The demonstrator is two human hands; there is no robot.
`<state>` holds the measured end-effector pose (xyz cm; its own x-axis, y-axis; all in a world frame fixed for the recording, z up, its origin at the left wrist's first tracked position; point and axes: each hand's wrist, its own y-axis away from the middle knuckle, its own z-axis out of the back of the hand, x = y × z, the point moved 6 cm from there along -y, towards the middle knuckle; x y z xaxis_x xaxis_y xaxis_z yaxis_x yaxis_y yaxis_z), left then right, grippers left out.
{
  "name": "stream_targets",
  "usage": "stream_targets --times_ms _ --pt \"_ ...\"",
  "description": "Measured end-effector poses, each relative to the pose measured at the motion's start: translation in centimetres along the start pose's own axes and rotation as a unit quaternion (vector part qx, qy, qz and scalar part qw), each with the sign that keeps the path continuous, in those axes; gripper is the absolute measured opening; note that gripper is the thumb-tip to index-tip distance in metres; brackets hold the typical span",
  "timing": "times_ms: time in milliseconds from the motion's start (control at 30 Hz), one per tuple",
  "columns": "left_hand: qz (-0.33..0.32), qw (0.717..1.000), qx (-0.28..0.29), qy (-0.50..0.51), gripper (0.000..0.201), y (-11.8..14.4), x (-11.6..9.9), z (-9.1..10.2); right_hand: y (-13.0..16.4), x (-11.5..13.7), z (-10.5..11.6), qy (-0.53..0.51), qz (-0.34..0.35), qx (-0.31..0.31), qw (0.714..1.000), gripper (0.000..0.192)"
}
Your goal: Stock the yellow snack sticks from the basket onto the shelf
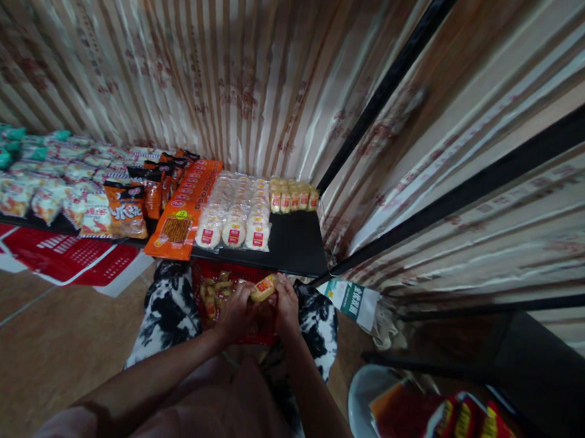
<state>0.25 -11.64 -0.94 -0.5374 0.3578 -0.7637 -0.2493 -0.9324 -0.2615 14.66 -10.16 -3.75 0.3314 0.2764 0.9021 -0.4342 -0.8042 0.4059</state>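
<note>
Hands, left hand [236, 312] and right hand [286, 305], gripping yellow snack packet [263, 288], red basket [208, 273] half hidden

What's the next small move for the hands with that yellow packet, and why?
Probably lift the yellow snack packet, held between the left hand and right hand, onto the bare black shelf in front of the matching yellow row; more packets lie in the red basket below.

Blk/wht patterned trousers [170, 310], pink top [209, 413]
</note>
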Motion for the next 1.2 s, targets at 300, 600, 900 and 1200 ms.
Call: stream_targets --times_ms 300,600,900,1200 --pt "0.012 1.0 0.003 0.002 0.021 0.0 -0.3 0.5 0.3 0.1 -0.3 -0.017 -0.02 0.006 1.0 0.057" --pt "0.029 0.999 0.016 0.01 0.022 0.0 -0.5 0.4 0.8 0.4 -0.4 -0.022 -0.022 0.009 0.999 0.054" --pt "0.089 0.995 0.028 0.03 0.027 0.3 0.1 0.0 0.9 0.7 -0.9 -0.02 -0.016 0.032 0.999 0.053" --pt "0.205 0.975 0.012 0.09 0.02 0.1 0.8 0.3 0.8 0.5 -0.8 -0.038 -0.035 0.024 0.998 0.053"
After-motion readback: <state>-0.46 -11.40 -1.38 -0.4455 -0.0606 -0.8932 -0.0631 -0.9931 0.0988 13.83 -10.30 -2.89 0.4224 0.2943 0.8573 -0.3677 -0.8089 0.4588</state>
